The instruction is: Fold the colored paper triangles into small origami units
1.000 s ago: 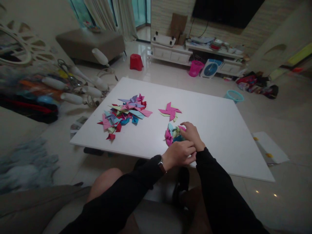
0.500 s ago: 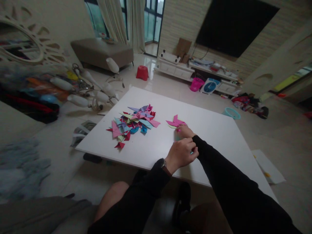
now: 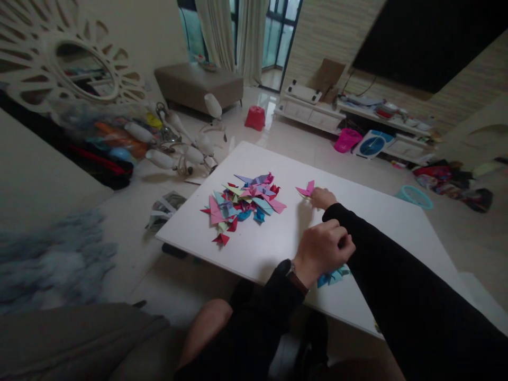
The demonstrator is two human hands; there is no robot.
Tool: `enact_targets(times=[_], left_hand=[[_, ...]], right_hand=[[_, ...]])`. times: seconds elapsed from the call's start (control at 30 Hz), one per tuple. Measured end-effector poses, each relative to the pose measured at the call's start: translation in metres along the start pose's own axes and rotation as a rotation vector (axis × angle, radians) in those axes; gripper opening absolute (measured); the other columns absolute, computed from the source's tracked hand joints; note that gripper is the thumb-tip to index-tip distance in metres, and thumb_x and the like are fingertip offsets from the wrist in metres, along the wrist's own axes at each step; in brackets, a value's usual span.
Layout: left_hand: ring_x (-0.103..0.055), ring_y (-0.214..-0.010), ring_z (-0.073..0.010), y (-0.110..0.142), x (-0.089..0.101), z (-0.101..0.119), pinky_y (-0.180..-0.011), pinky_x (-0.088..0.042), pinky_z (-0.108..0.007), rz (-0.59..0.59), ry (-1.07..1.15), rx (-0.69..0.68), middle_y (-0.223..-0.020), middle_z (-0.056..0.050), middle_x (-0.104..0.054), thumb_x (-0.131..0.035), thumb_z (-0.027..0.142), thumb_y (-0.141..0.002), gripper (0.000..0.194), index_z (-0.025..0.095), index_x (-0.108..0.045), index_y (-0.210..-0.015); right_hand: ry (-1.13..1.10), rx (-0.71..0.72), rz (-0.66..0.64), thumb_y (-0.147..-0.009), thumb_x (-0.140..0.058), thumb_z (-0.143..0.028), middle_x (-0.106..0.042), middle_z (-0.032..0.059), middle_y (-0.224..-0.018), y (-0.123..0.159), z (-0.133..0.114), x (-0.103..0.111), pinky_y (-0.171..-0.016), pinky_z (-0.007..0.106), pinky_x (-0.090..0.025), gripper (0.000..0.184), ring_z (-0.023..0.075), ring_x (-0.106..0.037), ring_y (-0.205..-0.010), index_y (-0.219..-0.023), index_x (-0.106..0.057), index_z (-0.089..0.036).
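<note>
2 hands, well apart: the right hand (image 3: 323,199) is at the pink folded star (image 3: 306,190) on the white table (image 3: 190,227), its grip hidden; the left hand (image 3: 322,250) curls near blue folded paper (image 3: 333,277), contents unclear. Pinching the star's middle lightly should spare its points.

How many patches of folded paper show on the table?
3: a big heap on the left; a pink piece by the right hand; blue paper partly behind the left hand. Others may be hidden.
</note>
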State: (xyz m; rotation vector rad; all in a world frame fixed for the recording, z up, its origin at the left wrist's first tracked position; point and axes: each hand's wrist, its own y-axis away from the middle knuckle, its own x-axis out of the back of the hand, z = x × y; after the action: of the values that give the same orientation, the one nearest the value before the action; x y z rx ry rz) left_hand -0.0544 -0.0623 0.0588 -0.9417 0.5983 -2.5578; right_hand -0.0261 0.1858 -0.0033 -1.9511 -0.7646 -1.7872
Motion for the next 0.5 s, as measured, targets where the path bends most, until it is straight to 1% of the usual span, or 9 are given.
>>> enact_targets(times=[0.07,0.13,0.17,0.23,0.3,0.33,0.4,0.47,0.5], left_hand=[[-0.057,-0.07,-0.0126,-0.002,0.003,-0.003,-0.058,-0.038,-0.029,0.062,0.008,0.009,-0.078,-0.002,-0.062,-0.055,0.026,-0.092,0.023,0.019,-0.06,-0.07],[-0.057,-0.069,-0.0126,-0.002,0.007,-0.005,-0.059,-0.038,-0.029,0.135,0.011,0.025,-0.076,-0.001,-0.061,-0.054,0.025,-0.092,0.024,0.019,-0.058,-0.069],[-0.056,-0.069,-0.0128,-0.002,0.01,-0.006,-0.06,-0.039,-0.029,0.169,0.009,0.034,-0.076,-0.002,-0.061,-0.053,0.025,-0.092,0.025,0.019,-0.057,-0.069],[-0.057,-0.071,-0.0135,-0.002,0.015,-0.008,-0.063,-0.041,-0.029,0.212,0.004,0.054,-0.076,-0.003,-0.061,-0.052,0.026,-0.094,0.027,0.02,-0.056,-0.069],[-0.058,-0.073,-0.0145,0.0,0.02,-0.009,-0.067,-0.043,-0.029,0.221,0.002,0.071,-0.078,-0.004,-0.061,-0.049,0.026,-0.096,0.028,0.02,-0.056,-0.069],[-0.058,-0.075,-0.015,0.0,0.023,-0.009,-0.068,-0.044,-0.029,0.219,0.003,0.077,-0.078,-0.005,-0.061,-0.049,0.026,-0.096,0.028,0.02,-0.056,-0.07],[-0.058,-0.076,-0.0158,0.001,0.026,-0.01,-0.071,-0.046,-0.03,0.214,0.007,0.079,-0.079,-0.006,-0.062,-0.048,0.026,-0.097,0.029,0.02,-0.055,-0.07],[-0.057,-0.075,-0.016,0.002,0.028,-0.012,-0.071,-0.046,-0.03,0.217,0.012,0.068,-0.079,-0.006,-0.061,-0.048,0.027,-0.096,0.029,0.02,-0.055,-0.07],[-0.057,-0.075,-0.0159,0.002,0.028,-0.013,-0.07,-0.045,-0.03,0.221,0.014,0.061,-0.079,-0.006,-0.061,-0.048,0.027,-0.096,0.028,0.02,-0.055,-0.069]], right_hand=[[0.008,0.034,0.02,-0.09,-0.06,-0.018,-0.074,0.022,-0.104,-0.014,-0.03,0.008,-0.085,0.036,-0.046,0.019,0.0275,-0.067,-0.097,-0.092,-0.077,-0.012],[-0.033,0.109,0.02,-0.094,-0.059,-0.03,-0.076,0.0146,-0.101,-0.025,-0.068,0.01,-0.079,0.029,-0.044,0.023,0.0215,-0.066,-0.091,-0.098,-0.077,-0.016],[-0.065,0.145,0.011,-0.095,-0.058,-0.038,-0.076,0.0119,-0.095,-0.027,-0.088,0.008,-0.075,0.027,-0.043,0.028,0.019,-0.065,-0.084,-0.095,-0.077,-0.017],[-0.163,0.221,-0.02,-0.095,-0.056,-0.051,-0.074,0.0098,-0.081,-0.029,-0.126,0.002,-0.068,0.026,-0.04,0.043,0.0165,-0.062,-0.073,-0.084,-0.076,-0.014],[-0.228,0.217,-0.046,-0.093,-0.057,-0.057,-0.071,0.0085,-0.073,-0.026,-0.157,-0.008,-0.065,0.026,-0.04,0.05,0.0157,-0.059,-0.067,-0.076,-0.075,-0.014],[-0.252,0.196,-0.047,-0.092,-0.059,-0.056,-0.071,0.0081,-0.073,-0.024,-0.168,-0.013,-0.065,0.026,-0.04,0.048,0.0156,-0.059,-0.066,-0.075,-0.075,-0.014],[-0.291,0.163,-0.024,-0.091,-0.063,-0.046,-0.073,0.0079,-0.077,-0.021,-0.183,-0.021,-0.066,0.025,-0.041,0.036,0.0156,-0.06,-0.069,-0.078,-0.076,-0.015],[-0.317,0.152,0.015,-0.089,-0.065,-0.033,-0.074,0.0075,-0.083,-0.016,-0.188,-0.023,-0.067,0.024,-0.042,0.023,0.0155,-0.061,-0.074,-0.083,-0.077,-0.015],[-0.323,0.149,0.033,-0.088,-0.065,-0.029,-0.075,0.0071,-0.084,-0.013,-0.187,-0.021,-0.068,0.023,-0.042,0.019,0.0154,-0.061,-0.075,-0.085,-0.077,-0.015]])
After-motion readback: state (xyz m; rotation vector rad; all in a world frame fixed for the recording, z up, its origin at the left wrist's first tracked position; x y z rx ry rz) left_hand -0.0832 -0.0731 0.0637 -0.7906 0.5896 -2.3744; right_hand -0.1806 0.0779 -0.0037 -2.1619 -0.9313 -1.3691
